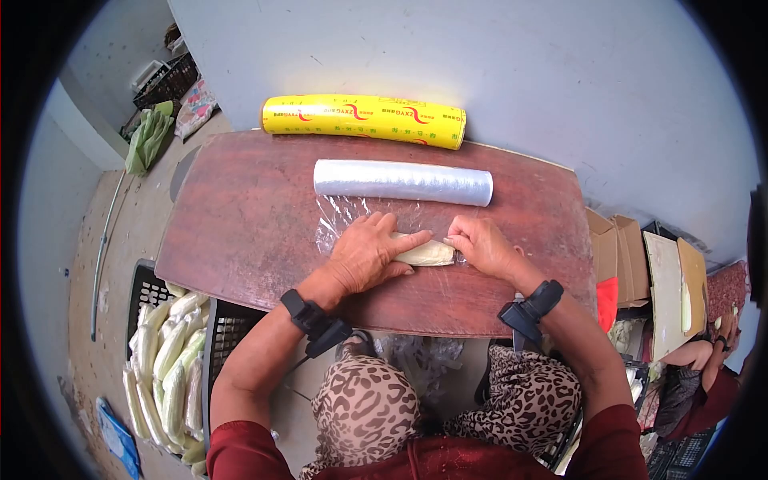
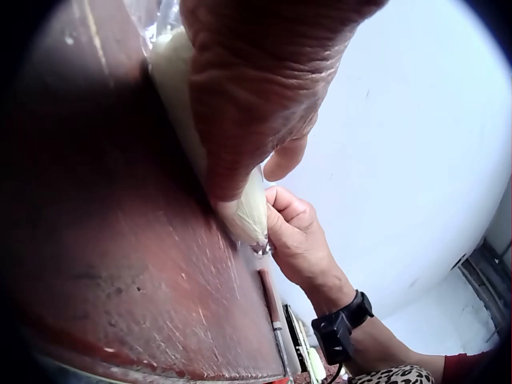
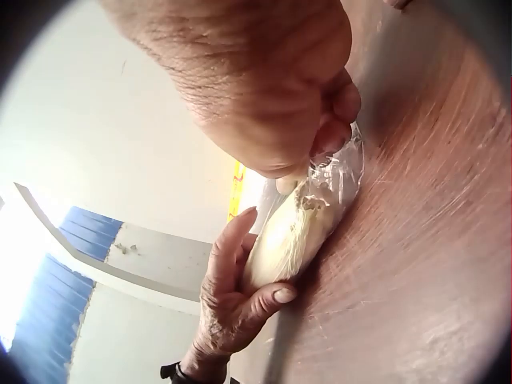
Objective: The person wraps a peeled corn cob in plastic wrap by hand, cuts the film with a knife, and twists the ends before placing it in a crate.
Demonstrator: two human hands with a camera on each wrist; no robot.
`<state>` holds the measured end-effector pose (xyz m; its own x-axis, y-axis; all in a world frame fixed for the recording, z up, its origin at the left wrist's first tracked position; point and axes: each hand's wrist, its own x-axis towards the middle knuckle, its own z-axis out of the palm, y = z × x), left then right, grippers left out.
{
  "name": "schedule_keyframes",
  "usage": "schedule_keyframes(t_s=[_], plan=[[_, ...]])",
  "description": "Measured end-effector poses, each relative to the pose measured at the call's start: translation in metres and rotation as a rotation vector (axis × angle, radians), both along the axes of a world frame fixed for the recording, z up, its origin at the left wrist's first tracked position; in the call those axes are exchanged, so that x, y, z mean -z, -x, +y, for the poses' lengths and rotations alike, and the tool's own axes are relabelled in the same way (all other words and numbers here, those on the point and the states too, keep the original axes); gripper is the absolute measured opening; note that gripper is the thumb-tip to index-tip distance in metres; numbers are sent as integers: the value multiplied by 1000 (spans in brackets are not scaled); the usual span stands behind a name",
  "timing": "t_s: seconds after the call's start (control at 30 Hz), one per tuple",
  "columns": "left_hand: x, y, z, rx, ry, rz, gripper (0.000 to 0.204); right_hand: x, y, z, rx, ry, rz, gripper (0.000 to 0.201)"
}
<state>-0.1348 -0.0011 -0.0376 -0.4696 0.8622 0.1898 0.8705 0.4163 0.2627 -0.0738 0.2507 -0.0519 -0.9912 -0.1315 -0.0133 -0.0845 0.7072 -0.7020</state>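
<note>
A pale, husk-covered ear of corn (image 1: 428, 254) lies on the reddish-brown table (image 1: 240, 216), with clear plastic film around it. My left hand (image 1: 364, 252) grips the ear from above, its thumb and fingers on opposite sides in the right wrist view. At the ear's right end, my right hand (image 1: 484, 248) pinches the gathered plastic film (image 3: 344, 172) between thumb and curled fingers. More film spreads beneath and behind the left hand toward a clear film roll (image 1: 404, 182). In the left wrist view the left palm covers much of the ear (image 2: 180, 96).
A yellow printed roll (image 1: 364, 120) lies along the table's back edge by the wall. Below left, a black crate (image 1: 214, 332) holds several wrapped ears of corn (image 1: 170, 352). Cardboard boxes (image 1: 612, 256) stand on the right, with another person (image 1: 704, 400) beyond them.
</note>
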Motion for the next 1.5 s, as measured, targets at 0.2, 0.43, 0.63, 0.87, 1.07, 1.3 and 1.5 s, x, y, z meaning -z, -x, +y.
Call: schedule_keyframes(t_s=[0.2, 0.43, 0.63, 0.87, 1.07, 1.3, 1.5], plan=[[3, 1, -1, 4, -1, 18, 56, 5, 2, 12, -56, -153, 52, 21], [4, 6, 1, 18, -10, -15, 56, 1, 7, 44, 37, -611, 91, 18], [3, 8, 1, 18, -15, -37, 55, -52, -7, 18, 114, -271, 270, 16], [8, 9, 2, 17, -20, -31, 53, -23, -23, -57, -245, -429, 406, 48], [7, 11, -1, 35, -8, -4, 54, 5, -21, -57, -231, -422, 401, 60], [5, 17, -31, -53, 18, -70, 58, 11, -15, -53, -237, -390, 451, 55], [-3, 20, -56, -108, 146, -68, 59, 3, -15, -53, -260, -404, 387, 54]])
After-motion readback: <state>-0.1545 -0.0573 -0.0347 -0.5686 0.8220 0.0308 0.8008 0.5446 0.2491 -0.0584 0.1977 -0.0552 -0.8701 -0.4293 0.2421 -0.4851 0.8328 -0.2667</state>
